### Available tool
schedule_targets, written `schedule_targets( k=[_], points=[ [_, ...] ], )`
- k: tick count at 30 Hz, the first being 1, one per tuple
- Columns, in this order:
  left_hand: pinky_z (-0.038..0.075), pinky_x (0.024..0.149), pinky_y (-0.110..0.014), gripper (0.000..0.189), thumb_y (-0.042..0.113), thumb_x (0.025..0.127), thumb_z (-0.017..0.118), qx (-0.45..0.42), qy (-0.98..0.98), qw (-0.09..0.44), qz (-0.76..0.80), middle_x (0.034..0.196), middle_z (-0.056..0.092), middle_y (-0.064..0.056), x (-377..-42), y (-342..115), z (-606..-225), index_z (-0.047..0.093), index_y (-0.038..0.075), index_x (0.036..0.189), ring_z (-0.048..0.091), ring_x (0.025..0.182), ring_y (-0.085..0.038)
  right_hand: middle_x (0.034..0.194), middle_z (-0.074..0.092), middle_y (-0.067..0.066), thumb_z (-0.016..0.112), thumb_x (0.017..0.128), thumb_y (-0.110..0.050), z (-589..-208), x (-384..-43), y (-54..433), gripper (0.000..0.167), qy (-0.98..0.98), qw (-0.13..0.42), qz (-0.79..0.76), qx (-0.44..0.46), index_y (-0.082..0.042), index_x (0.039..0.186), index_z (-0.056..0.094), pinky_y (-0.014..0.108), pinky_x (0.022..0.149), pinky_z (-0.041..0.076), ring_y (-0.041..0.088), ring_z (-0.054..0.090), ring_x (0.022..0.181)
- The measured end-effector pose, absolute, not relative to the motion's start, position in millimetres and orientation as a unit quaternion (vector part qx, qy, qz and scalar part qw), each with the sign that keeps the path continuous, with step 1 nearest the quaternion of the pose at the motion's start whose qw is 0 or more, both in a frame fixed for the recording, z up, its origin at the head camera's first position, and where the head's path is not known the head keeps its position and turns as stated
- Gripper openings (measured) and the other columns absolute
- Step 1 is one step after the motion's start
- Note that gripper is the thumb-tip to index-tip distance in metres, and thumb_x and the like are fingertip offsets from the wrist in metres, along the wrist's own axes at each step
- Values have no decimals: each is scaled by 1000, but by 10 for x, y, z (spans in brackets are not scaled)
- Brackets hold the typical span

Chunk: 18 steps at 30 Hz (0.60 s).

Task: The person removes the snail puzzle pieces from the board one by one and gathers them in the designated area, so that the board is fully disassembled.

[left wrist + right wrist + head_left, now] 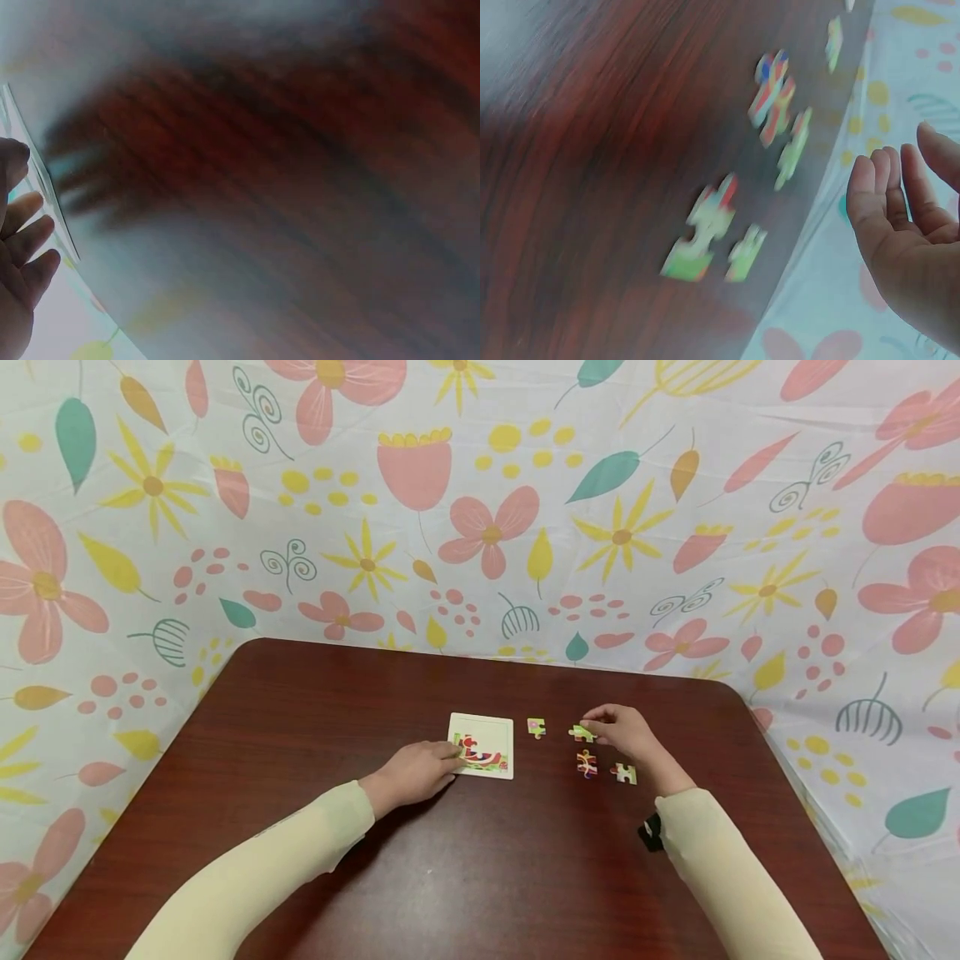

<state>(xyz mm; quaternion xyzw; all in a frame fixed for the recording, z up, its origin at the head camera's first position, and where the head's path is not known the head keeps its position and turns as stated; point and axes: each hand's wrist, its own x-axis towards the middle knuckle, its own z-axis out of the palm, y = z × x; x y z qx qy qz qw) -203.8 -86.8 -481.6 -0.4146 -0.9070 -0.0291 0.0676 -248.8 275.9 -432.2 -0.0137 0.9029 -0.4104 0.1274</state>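
Note:
My left hand (417, 772) rests its fingers on the left edge of a square white puzzle board (487, 727), whose lower part shows red, white and green artwork. In the left wrist view the fingers (34, 238) lie relaxed over the board's edge. My right hand (624, 732), with bent, loose fingers, is over the table right beside a green puzzle piece (582, 735). Nothing shows between thumb and fingers in the right wrist view. Nearby lie a red and blue piece (587, 764), a notched piece (624, 773) and a green piece with a pink spot (536, 727).
The right wrist view shows another small green piece (745, 253), which the right hand hides in the head view. A black object (651, 832) lies by the right sleeve. The dark wooden table (480, 877) backs onto a flower-printed cloth (480, 468).

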Motion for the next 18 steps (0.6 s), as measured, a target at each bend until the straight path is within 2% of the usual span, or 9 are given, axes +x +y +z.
schedule_targets(
  k=[7, 12, 18],
  points=[
    [55, 104, -39, 33, 22, 100, 65, -403, -913, 52, -27, 137, 69, -10, -2022, -865, -4864, 71, 10, 131, 67, 126, -25, 119, 64, 25, 61, 104, -22, -4329, -2498, 2388, 34, 898, 139, -415, -30, 5, 124, 66, 48, 97, 59, 41, 68, 108],
    [54, 107, -38, 33, 23, 102, 62, -398, -917, 40, -9, 139, 68, -11, -2001, -831, -4861, 70, 11, 132, 66, 128, -26, 124, 64, 25, 62, 103, -19, -4423, -2548, 2122, 31, 893, 143, -426, -35, 5, 122, 67, 46, 96, 60, 38, 68, 109],
    [54, 106, -38, 33, 22, 102, 61, -397, -916, 49, 6, 139, 68, -13, -1950, -796, -4849, 70, 9, 131, 66, 128, -29, 127, 65, 22, 62, 103, -20, -4510, -2590, 1804, 29, 890, 152, -429, -32, 2, 121, 69, 41, 94, 61, 32, 69, 107]
  ],
)
